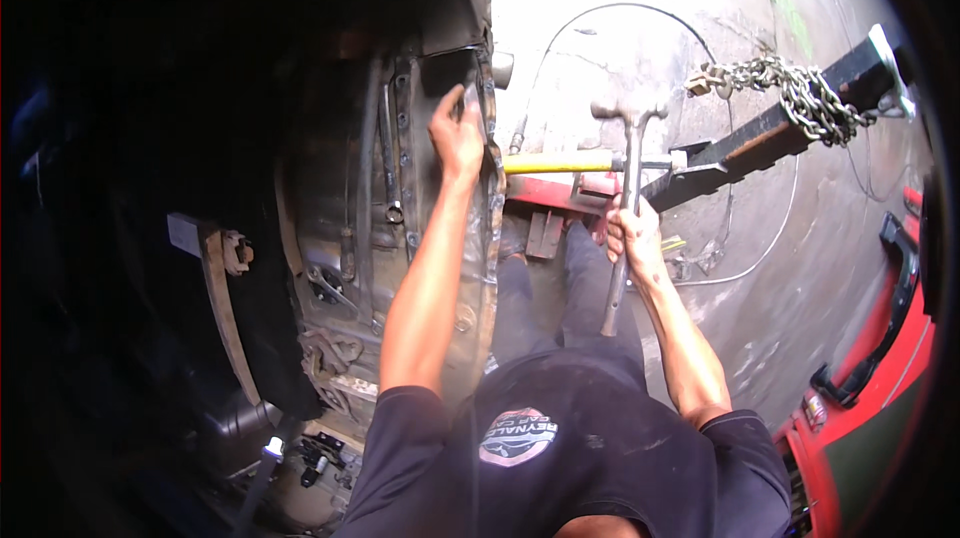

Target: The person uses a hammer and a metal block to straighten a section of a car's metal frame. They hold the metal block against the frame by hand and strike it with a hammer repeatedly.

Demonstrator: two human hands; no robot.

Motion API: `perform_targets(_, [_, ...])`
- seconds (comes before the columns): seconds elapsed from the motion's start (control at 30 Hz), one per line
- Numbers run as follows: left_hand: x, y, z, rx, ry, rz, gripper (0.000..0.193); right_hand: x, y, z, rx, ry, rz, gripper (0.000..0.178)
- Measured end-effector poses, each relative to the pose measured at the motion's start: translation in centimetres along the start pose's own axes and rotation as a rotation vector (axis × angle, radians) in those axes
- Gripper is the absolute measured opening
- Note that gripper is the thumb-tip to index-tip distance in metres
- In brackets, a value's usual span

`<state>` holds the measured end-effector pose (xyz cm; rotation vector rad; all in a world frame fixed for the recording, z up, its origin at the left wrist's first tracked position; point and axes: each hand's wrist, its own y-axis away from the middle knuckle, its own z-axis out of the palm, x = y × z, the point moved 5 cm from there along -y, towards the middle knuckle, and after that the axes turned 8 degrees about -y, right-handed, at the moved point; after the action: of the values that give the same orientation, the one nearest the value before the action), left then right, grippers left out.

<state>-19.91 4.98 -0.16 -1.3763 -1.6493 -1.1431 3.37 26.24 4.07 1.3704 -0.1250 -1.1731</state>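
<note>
The right hand (637, 231) grips 1 hammer (633, 166) by its handle, head pointing away from the person. The left hand (457, 148) is half-curled beside the rusty metal edge (495, 228); I can't tell whether it pinches anything. Off right, a chain (815, 108) drapes a black beam (752, 146).

The left hand (458, 148) is bending its fingers just left of the metal edge (487, 288), while the right hand (640, 233) is gripping a hammer (632, 163) upright to the right of that edge. A wrench (388, 153) is lying left of the edge; a yellow bar (560, 163) and a chain-draped beam (755, 138) are extending to its right.
</note>
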Motion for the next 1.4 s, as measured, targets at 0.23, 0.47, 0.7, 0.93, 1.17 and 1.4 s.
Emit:
perform_targets(0.23, [0.3,-3.9,2.7,-0.020,0.134,-0.080,0.034,-6.6,0.2,4.4,0.022,-0.307,-0.411,0.019])
perform_targets(0.47, [0.9,-4.4,3.4,-0.016,0.167,-0.123,0.028,1.3,-4.5,11.8,-0.095,-0.031,-0.294,0.025])
perform_targets(0.7, [1.0,-3.9,2.8,-0.027,0.222,-0.144,0.031,-2.2,-2.1,6.3,-0.155,0.111,-0.135,0.019])
perform_targets(0.93, [1.5,-3.5,3.3,-0.157,0.267,-0.192,0.034,-8.7,-7.0,2.4,-0.114,-0.315,-0.353,0.020])
perform_targets(1.17, [0.7,-3.5,3.4,-0.051,0.146,-0.138,0.035,-1.7,-5.9,9.7,-0.432,-0.205,0.279,0.011])
perform_targets(1.4, [1.5,-3.1,2.9,-0.092,0.222,-0.200,0.032,-9.0,-6.6,1.4,-0.228,-0.078,-0.155,0.021])
